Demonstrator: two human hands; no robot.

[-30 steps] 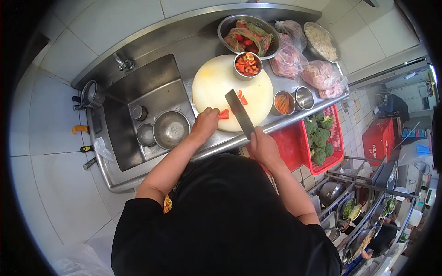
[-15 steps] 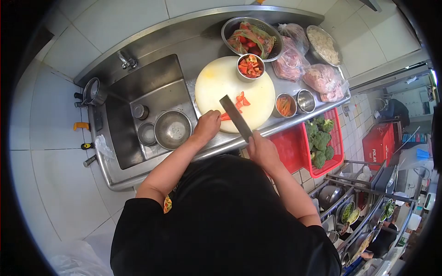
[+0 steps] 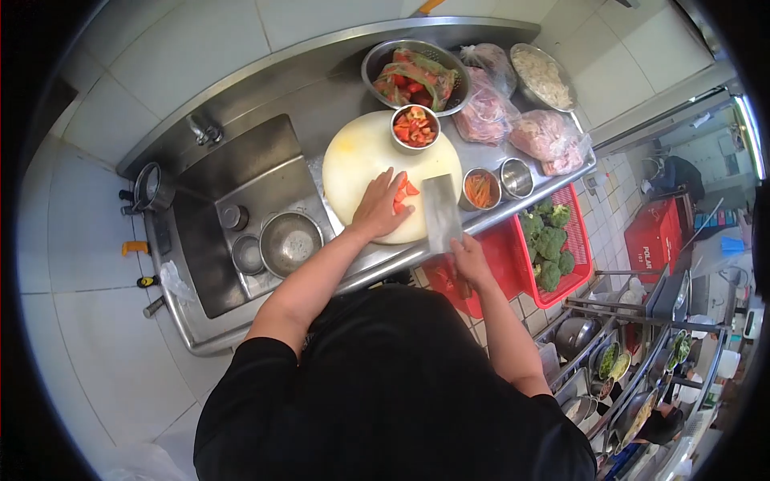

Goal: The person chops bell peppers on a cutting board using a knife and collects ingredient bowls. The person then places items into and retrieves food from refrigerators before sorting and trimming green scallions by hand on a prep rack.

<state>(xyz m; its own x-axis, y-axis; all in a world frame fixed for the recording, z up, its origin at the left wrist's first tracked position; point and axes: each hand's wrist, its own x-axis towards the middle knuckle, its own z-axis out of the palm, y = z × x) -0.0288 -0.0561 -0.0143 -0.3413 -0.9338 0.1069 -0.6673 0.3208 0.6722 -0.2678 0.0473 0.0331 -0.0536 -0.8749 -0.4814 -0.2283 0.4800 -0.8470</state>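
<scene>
My left hand [image 3: 382, 208] lies on the round white cutting board [image 3: 345, 172], fingers stretched out beside cut red pepper pieces [image 3: 406, 187]. It partly covers some of them, so I cannot tell how many lie beneath. My right hand [image 3: 470, 263] is closed round the handle of a cleaver [image 3: 442, 210]. The cleaver's broad blade shows its flat face over the board's right edge, apart from the pieces. At the back of the board stands a metal cup of chopped red pepper [image 3: 415, 128].
A colander [image 3: 374, 70] with bagged red peppers stands behind. To the right are a cup of carrot strips [image 3: 481, 190], an empty metal cup [image 3: 516, 178] and bagged meat [image 3: 485, 108]. A red basket [image 3: 579, 232] holds broccoli below the counter. The sink [image 3: 200, 240] is left.
My left hand has moved right and flattened from a closed grip to stretched fingers by the pepper. The cleaver has moved right, off the pepper, and turned its flat face up.
</scene>
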